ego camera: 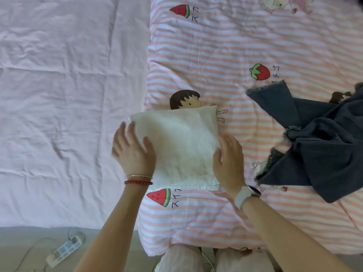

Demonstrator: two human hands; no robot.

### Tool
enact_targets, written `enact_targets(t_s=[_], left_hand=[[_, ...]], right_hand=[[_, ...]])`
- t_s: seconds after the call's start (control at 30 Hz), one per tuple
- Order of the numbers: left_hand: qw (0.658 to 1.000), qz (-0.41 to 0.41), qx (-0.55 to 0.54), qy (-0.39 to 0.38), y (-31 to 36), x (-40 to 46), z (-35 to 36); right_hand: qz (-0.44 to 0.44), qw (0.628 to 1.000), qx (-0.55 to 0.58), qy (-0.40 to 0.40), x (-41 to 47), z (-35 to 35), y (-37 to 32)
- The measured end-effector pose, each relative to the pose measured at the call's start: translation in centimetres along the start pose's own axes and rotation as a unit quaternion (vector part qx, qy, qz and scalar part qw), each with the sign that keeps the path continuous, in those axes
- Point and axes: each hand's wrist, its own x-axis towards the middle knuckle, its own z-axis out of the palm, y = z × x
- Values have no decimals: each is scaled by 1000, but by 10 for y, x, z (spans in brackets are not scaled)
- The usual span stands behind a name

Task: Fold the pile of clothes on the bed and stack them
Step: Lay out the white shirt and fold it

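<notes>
A white garment [176,146], folded into a rough rectangle, is seen at the centre of the frame, laid on the striped quilt [225,46] that covers the right part of the bed. It is judged to be light, thin and soft: it will sag if lifted by one corner, so it is best taken by both side edges at once, or slid with flat palms beneath it. Creases are likely to be pressed out easily, and the folds may just as easily be lost if it is dragged.

The left hand [133,152] is laid flat at the garment's left edge, fingers straight and spread, with the thumb resting on the cloth; nothing is gripped. The right hand [228,160] is set against the right edge, fingers relaxed and extended, touching the cloth rather than pinching it. The garment is thus held between the two hands, which appear to be squaring or smoothing it.

A dark denim garment [314,140] with frayed hems is seen crumpled at the right of the frame, well apart from the white one and not yet folded. It is judged heavier and stiffer, and is best taken at the waistband or hems. Whether more clothing lies beyond the right edge cannot be told.

A plain pink sheet [59,95] fills the left of the frame.
</notes>
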Motion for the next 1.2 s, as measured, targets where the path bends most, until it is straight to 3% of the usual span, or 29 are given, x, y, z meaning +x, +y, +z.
enact_targets(t_s=[0.07,0.13,0.2,0.27,0.37,0.47,0.53,0.6,0.67,0.77,0.87,1.07,1.2], left_hand=[[987,140,70,-24,13,-3,11],[968,199,113,-102,20,-5,27],[962,155,129,-185,15,0,41],[964,55,125,-228,1,9,51],[965,-19,15,-260,-12,23,53],[954,-123,-151,-226,-14,26,37],[919,-247,-226,-207,-19,24,26],[885,-308,-277,-212,-25,18,17],[868,-320,-300,-232,-31,13,15],[850,-328,-343,-228,-30,10,15],[869,-297,-334,-213,-24,12,15],[894,-232,-350,-153,5,-13,-5],[907,-211,-349,-107,18,-65,-41]], right_hand=[[-78,994,-70,-26,21,9,-13],[-120,982,-126,-75,38,23,-25],[-112,971,-169,-124,52,37,-29],[-85,963,-205,-153,61,47,-22],[-69,960,-209,-171,69,55,-9],[-47,986,-120,-109,63,49,-6],[37,998,0,-53,53,39,-3],[137,980,131,-55,44,28,-2],[215,948,219,-84,42,19,-2],[256,921,268,-120,44,12,1],[269,903,308,-135,41,11,-1],[224,903,360,-68,11,-6,-8],[176,921,339,-70,-30,-42,-12]])
